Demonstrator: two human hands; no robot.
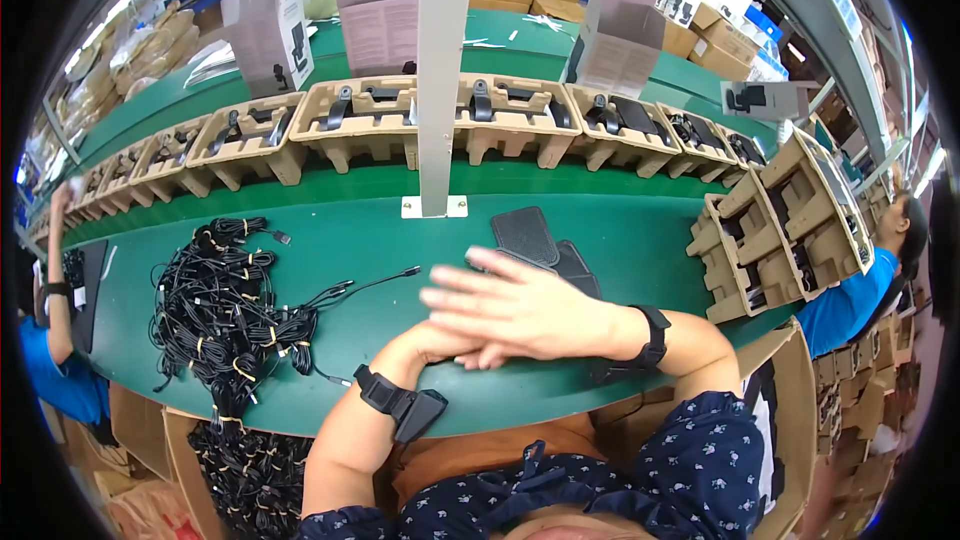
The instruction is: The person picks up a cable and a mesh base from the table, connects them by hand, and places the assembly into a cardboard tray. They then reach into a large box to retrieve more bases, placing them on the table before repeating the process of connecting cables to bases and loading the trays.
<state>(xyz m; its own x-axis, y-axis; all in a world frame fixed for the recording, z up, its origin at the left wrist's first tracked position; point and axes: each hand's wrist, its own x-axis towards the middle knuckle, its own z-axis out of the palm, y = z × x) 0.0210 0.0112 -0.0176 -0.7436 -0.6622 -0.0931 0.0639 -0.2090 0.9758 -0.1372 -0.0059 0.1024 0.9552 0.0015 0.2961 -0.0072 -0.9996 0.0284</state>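
Observation:
My right hand lies across my left hand over the green table, its fingers stretched out and apart, pointing left. Beneath it is my left hand, partly covered; its visible fingers lie extended under the right palm. Nothing shows in either hand. Just beyond the right hand rest flat dark pouches, one overlapping another. To the left spreads a tangled pile of black cables bundled with tan ties; a few loose plug ends reach toward my hands. Both wrists wear black straps, the left one with a small block.
A row of brown moulded trays with black parts stands on a belt behind the table. A metal post rises at the table's back edge. Stacked trays tilt at the right. A box of cables sits below. Co-workers flank both sides.

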